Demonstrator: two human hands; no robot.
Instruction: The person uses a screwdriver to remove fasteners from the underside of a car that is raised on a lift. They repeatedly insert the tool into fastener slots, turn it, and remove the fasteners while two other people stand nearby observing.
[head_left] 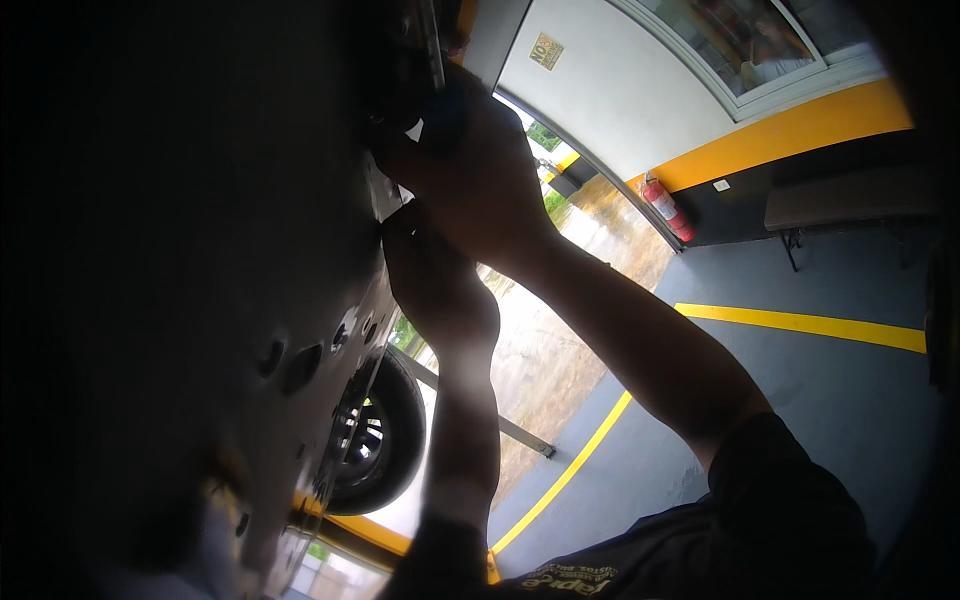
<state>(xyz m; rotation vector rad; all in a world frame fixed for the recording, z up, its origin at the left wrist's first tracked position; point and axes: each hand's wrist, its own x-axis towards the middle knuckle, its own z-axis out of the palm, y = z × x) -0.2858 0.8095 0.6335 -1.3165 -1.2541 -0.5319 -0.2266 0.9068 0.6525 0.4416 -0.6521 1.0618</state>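
Both my arms reach up beside the dark underside of a raised vehicle (pixel 255 370). My right hand (pixel 475 175) is higher, its fingers curled round something dark that shadow hides. Just above it, a thin metal edge (pixel 435 50) runs upward; whether the hand touches it is unclear. Below and slightly left, my left hand (pixel 435 275) is closed, with its fingertips against the vehicle's edge. What it grips, if anything, cannot be made out. Several dark holes show in the vehicle's metal below my left hand.
A wheel with a black tyre (pixel 405 435) hangs below my hands, left of my left forearm. On the right are a red fire extinguisher (pixel 667 208), a dark bench (pixel 850 205) and a grey floor (pixel 800 385) with yellow lines. A wide doorway opens behind my arms.
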